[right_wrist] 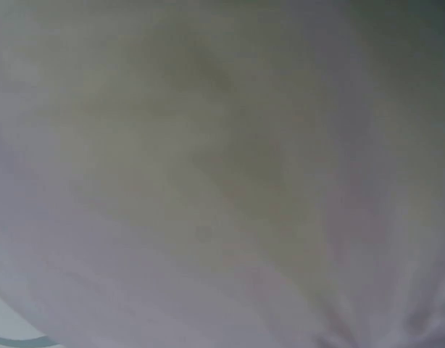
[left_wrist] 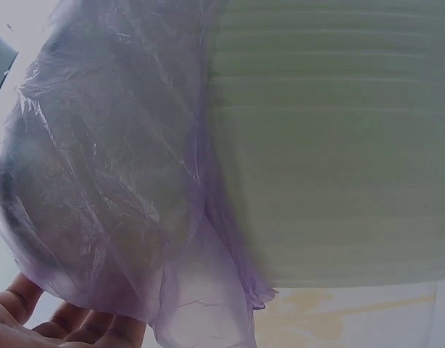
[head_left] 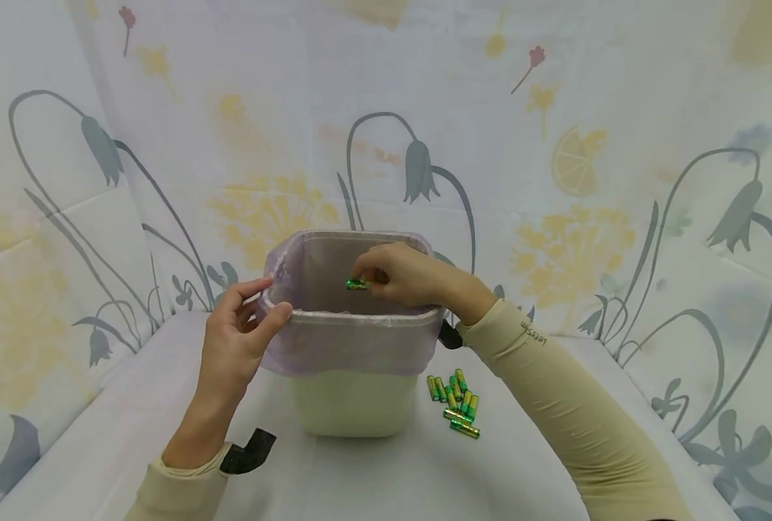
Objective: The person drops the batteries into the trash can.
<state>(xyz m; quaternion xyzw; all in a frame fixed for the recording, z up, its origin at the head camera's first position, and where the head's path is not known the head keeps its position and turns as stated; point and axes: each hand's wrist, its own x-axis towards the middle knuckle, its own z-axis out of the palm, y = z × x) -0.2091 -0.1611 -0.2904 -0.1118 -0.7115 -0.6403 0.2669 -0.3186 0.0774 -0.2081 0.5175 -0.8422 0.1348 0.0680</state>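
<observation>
A pale green trash bin (head_left: 356, 405) stands upright, lined with a thin purple trash bag (head_left: 353, 344) folded over its rim. My left hand (head_left: 232, 336) grips the bin's left rim through the bag, thumb in front and fingers behind. In the left wrist view several fingertips of the left hand (left_wrist: 70, 322) show beside the hanging bag (left_wrist: 99, 159). Over the bin's opening, my right hand (head_left: 405, 275) pinches a green and yellow battery (head_left: 357, 284) between thumb and fingers. The right wrist view holds only the blurred bag (right_wrist: 208, 181) close to the camera.
Several green and yellow batteries (head_left: 457, 396) lie in a loose group on the white tabletop (head_left: 372, 477), right of the bin. A white floral-printed cloth (head_left: 386, 87) hangs behind and around the sides.
</observation>
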